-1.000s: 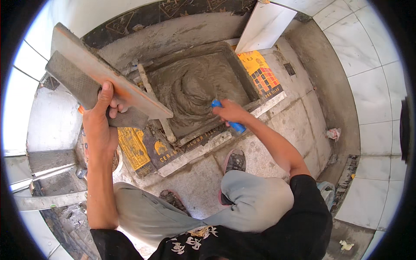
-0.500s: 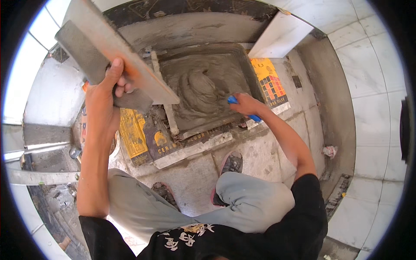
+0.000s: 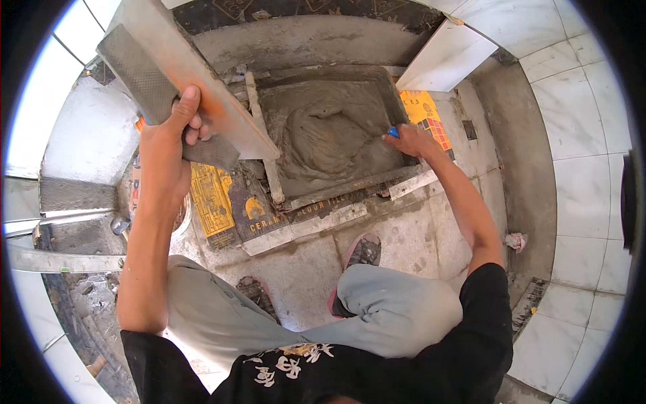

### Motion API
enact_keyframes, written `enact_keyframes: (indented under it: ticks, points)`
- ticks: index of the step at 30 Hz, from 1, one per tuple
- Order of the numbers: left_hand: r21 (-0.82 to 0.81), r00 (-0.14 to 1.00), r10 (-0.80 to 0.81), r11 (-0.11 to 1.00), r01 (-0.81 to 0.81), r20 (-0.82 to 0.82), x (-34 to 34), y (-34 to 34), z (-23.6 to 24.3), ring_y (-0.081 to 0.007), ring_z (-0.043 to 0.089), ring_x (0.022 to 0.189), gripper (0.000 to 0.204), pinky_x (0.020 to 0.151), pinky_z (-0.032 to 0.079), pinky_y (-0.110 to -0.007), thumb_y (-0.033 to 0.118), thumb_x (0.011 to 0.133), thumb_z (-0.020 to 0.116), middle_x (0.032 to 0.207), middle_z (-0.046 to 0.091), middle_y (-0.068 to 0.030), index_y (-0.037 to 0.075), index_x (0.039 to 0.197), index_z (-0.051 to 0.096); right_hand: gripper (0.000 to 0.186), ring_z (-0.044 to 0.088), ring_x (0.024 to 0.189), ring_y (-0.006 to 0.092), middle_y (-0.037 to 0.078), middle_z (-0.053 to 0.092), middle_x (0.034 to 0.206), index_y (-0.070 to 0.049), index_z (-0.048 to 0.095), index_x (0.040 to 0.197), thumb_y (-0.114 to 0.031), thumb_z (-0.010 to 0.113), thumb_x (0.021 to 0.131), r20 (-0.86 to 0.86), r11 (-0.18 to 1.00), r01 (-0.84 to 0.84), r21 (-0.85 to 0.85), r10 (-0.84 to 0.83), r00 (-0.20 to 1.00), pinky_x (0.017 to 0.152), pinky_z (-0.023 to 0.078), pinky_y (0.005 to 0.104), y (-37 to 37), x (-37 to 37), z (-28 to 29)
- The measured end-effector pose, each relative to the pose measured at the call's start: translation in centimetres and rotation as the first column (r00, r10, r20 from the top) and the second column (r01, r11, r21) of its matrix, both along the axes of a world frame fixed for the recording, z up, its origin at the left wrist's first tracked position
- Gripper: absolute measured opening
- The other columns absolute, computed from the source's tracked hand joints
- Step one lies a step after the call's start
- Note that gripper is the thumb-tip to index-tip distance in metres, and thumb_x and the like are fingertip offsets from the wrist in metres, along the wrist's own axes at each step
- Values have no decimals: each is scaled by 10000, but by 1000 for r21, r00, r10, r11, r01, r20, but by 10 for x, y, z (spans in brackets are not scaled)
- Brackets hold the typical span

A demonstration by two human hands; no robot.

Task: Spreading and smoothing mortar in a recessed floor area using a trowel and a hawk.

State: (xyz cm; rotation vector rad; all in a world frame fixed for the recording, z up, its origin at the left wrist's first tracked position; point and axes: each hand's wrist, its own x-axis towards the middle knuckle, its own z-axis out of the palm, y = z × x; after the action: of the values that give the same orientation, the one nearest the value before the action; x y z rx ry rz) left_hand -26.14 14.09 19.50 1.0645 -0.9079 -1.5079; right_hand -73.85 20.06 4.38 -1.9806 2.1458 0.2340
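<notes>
My left hand (image 3: 161,151) grips a narrow tile strip (image 3: 225,111), tilted up at the upper left. The strip has a pale face with an orange smear, and a grey textured piece (image 3: 138,71) lies against it under my fingers. Whether the two are joined I cannot tell. My right hand (image 3: 416,141) is closed round a blue handle (image 3: 392,132) at the right side of a mortar tray (image 3: 323,196). The tool's working end is not visible. Wet grey mortar (image 3: 330,145) fills the tray, swirled into a rounded mound.
Yellow and dark tile cartons (image 3: 212,202) lie under and beside the tray. A white tile (image 3: 447,57) leans at the back right. A wooden strip (image 3: 254,108) crosses the tray's left side. At far left are a metal straightedge (image 3: 67,261) and a hammer (image 3: 120,225).
My right hand has moved right across the mortar with the blue handle. The mortar's raised swirl has become flatter and rounder. My left hand keeps its hold on the tile strip.
</notes>
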Motion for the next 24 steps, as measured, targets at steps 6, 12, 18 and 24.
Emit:
enact_keyframes:
  ticks: [6,12,18,24]
  points:
    - [-57,995,-40,998,34,-96,-9,-6,2,-90,428,594,182,597,409,-249,215,897,696,665,479,24,61,868,604,691,649,828,396,253,639,815,34,650,790,-645,537,850,237,927,-13,376,-83,968,754,501,485,-43,86,12]
    - [-13,998,55,998,-55,-4,8,5,8,-86,417,583,171,612,420,-255,209,911,680,668,478,26,61,884,599,646,639,990,392,242,654,1067,-12,692,970,-626,517,872,-83,967,110,231,-93,992,845,503,481,-18,46,36]
    - [-84,996,20,996,-28,-92,2,-10,-2,-95,420,593,180,604,423,-253,201,893,702,672,495,14,49,876,607,620,636,989,397,234,661,1032,-31,693,967,-618,513,878,73,957,-72,281,54,996,838,505,496,-24,132,37]
    - [-66,998,14,998,-18,-68,18,0,2,-95,409,600,177,612,426,-259,209,902,692,671,491,15,50,894,613,640,645,958,405,246,670,985,-10,687,932,-621,503,882,-91,978,-41,206,60,994,799,512,512,-14,69,23]
